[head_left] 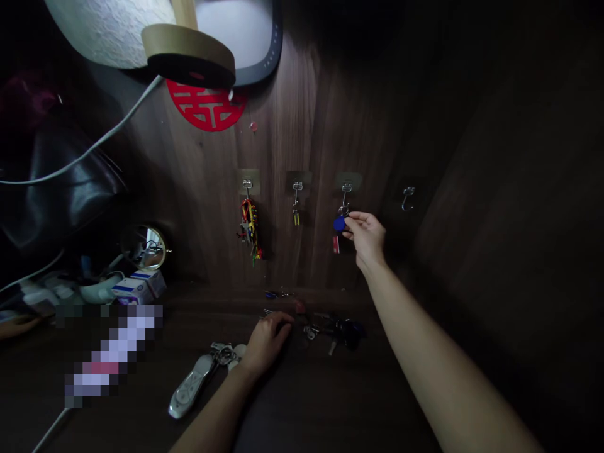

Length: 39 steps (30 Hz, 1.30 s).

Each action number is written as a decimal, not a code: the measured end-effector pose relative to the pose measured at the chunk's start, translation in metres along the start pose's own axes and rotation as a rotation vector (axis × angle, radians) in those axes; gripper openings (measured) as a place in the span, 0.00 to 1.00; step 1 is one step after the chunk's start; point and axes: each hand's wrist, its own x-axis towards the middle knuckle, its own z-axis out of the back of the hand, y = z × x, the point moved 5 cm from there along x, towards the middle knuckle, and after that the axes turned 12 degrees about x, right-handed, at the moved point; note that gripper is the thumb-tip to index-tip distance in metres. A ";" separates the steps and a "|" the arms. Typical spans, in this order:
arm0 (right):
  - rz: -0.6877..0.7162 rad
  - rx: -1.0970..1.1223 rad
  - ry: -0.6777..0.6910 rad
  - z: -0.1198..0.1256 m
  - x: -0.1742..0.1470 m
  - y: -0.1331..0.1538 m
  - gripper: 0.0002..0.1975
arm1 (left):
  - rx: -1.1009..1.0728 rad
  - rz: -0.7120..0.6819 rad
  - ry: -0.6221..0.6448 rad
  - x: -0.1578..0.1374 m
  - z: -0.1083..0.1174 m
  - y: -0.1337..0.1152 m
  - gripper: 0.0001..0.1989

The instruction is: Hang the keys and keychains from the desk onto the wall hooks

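Note:
My right hand (368, 239) pinches a round blue key fob (340, 223) between thumb and fingers. The fob is on a ring at the third wall hook (346, 189), with a small red and white tag (336, 244) below it. My left hand (268, 340) rests on the tabletop, fingers loosely bent and apart, with no held thing visible. Just right of it lies a bunch of dark keys (346, 332). To its left is a white remote-like fob (191, 385) with keys on a ring (226, 355). A small blue-handled item (271, 294) lies behind it.
Colourful braided cords with keys (250, 229) hang on the first hook, a small yellow item (296, 218) on the second. The far-right hook (407, 198) is bare. At left stand a box (139, 286), a round mirror (150, 247) and a black bag (70, 176). A lamp (189, 53) overhangs.

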 end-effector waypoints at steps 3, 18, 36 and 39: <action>-0.010 0.007 0.002 0.007 -0.008 -0.005 0.09 | -0.001 -0.002 0.005 0.000 0.001 -0.001 0.10; -0.236 -0.050 0.029 0.046 -0.086 -0.061 0.12 | 0.025 -0.010 0.011 -0.002 0.004 -0.003 0.10; -0.131 -0.514 0.508 0.034 -0.152 -0.101 0.08 | 0.400 0.080 -0.008 -0.002 0.017 0.007 0.10; -0.092 -0.670 0.651 0.027 -0.159 -0.098 0.09 | 0.545 0.115 -0.031 -0.002 0.022 0.010 0.10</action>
